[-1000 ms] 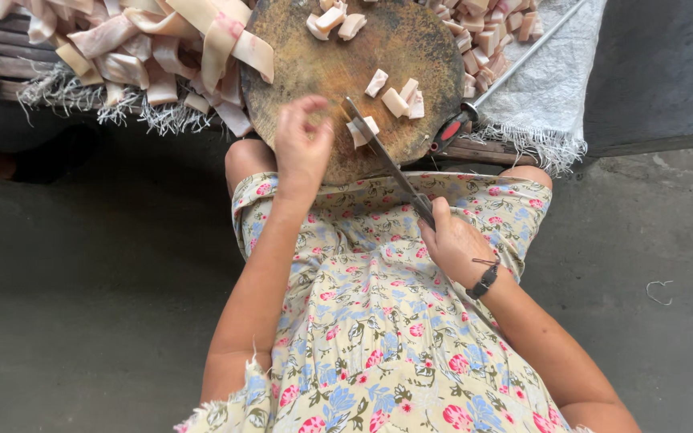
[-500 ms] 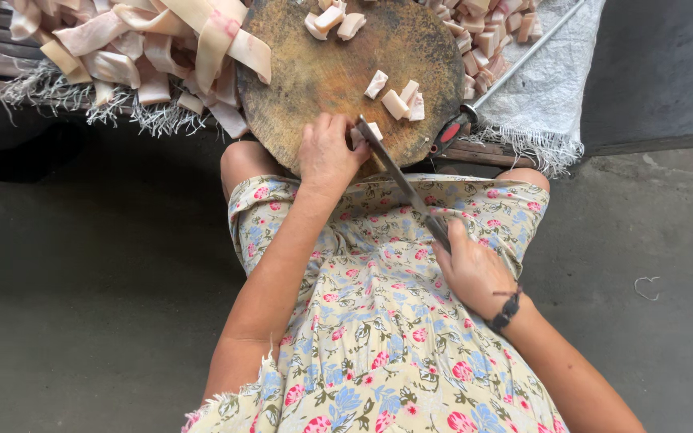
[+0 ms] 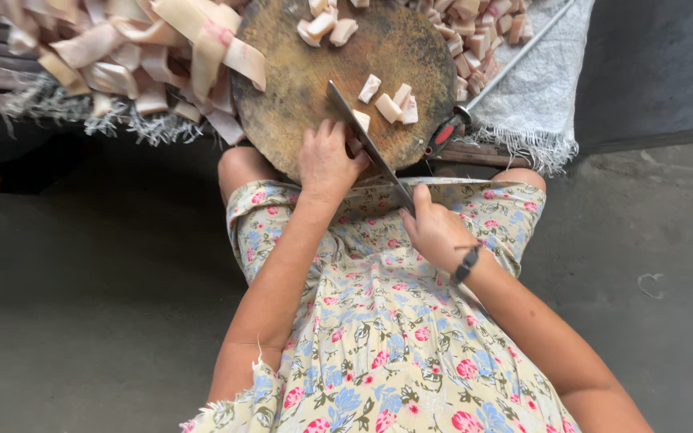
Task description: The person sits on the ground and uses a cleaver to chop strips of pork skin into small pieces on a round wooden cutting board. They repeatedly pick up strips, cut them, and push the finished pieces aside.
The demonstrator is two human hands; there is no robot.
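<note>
The right hand point(image 3: 436, 232) is closed around the handle of a long knife point(image 3: 366, 144) whose blade lies slantwise across the near edge of the round chopping board point(image 3: 298, 80). The left hand point(image 3: 326, 160), fingers curled, pins a pale meat strip point(image 3: 360, 120) just beside the blade. I'd say knuckles forward, fingertips tucked back; cut cubes point(image 3: 391, 100) sit past the blade, uncut strips point(image 3: 162, 48) left of the board.

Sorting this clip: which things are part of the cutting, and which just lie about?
In use: left hand, right hand, knife, board, cut pieces.
Lying about: strips pile, sharpening rod, white cloth.
</note>
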